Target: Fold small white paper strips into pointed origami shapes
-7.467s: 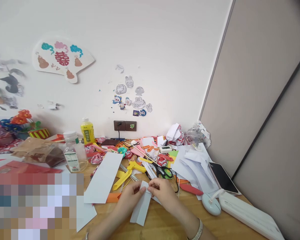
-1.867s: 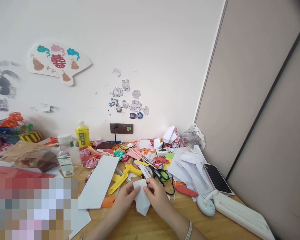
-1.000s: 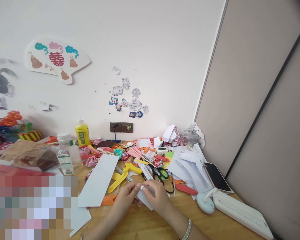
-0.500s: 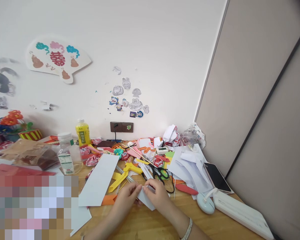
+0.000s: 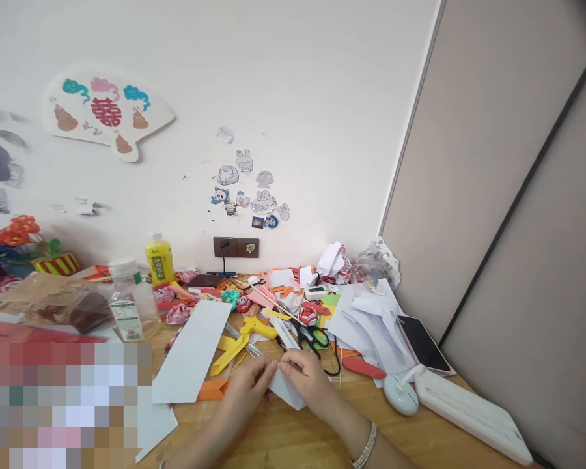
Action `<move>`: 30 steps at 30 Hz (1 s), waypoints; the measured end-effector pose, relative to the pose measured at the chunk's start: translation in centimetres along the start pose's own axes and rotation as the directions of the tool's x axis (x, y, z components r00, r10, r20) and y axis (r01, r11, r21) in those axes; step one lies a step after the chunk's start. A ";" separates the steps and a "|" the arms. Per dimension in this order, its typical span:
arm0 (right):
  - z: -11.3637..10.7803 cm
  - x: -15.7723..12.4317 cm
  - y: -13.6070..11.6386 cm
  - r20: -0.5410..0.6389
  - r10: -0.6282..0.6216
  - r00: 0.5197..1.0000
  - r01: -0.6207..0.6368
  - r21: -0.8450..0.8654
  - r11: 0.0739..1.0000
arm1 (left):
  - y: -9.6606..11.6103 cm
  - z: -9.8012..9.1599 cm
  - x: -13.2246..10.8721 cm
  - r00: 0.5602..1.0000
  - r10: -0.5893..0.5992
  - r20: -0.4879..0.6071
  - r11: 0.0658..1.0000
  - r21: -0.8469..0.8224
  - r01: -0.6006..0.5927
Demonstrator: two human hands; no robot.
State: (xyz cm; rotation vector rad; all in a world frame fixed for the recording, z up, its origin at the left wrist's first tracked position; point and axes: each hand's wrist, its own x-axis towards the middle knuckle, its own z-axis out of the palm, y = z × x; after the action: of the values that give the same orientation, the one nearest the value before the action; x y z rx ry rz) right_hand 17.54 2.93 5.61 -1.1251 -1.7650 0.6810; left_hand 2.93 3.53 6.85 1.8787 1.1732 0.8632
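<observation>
A small folded piece of white paper (image 5: 287,391) is pinched between both hands over the front of the table. My left hand (image 5: 250,383) grips its left upper corner with thumb and fingers. On the other side my right hand (image 5: 305,378) pinches the top edge, the thumb close to the left thumb. Part of the paper is hidden behind the fingers. Just beyond the hands lie a yellow glue gun (image 5: 258,327) and black-handled scissors (image 5: 314,337). To the left rests a long white paper strip (image 5: 193,355), with an orange folded paper (image 5: 212,390) beside it.
White paper sheets (image 5: 366,326), a tablet-like device (image 5: 424,344) and a white lamp (image 5: 469,413) with a rounded base (image 5: 401,395) lie to the right. A clear jar (image 5: 127,312) and yellow bottle (image 5: 159,259) stand at left. Colored paper scraps crowd the back along the wall.
The view has shifted very slightly. Both hands stay on the folded white paper in nearly the same pose, with only tiny finger movement.
</observation>
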 end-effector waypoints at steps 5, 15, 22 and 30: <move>-0.1 -0.1 0.0 0.022 0.004 1.000 -0.003 -0.016 1.000 | -0.2 0.0 -0.3 0.994 0.106 -0.016 0.980 0.168 -0.102; -0.6 0.0 -0.1 0.044 -0.150 0.988 0.156 -0.350 0.924 | 0.6 -0.5 -0.6 0.992 0.120 0.048 0.965 0.230 -0.127; -1.1 -0.7 -1.4 -0.183 -0.418 0.890 0.242 -0.588 0.772 | -0.5 -0.6 0.5 0.994 -0.077 -0.075 0.982 -0.181 0.062; -0.4 -0.6 -0.1 0.092 -0.446 0.890 0.417 -0.562 0.715 | -0.2 -0.4 0.7 0.979 -0.195 0.058 0.757 -0.626 0.188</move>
State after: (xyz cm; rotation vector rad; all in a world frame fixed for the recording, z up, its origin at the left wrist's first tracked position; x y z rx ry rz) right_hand 17.95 2.32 5.60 -1.0198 -2.1552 -0.1907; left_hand 2.77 4.37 6.99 1.1797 0.9037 0.9963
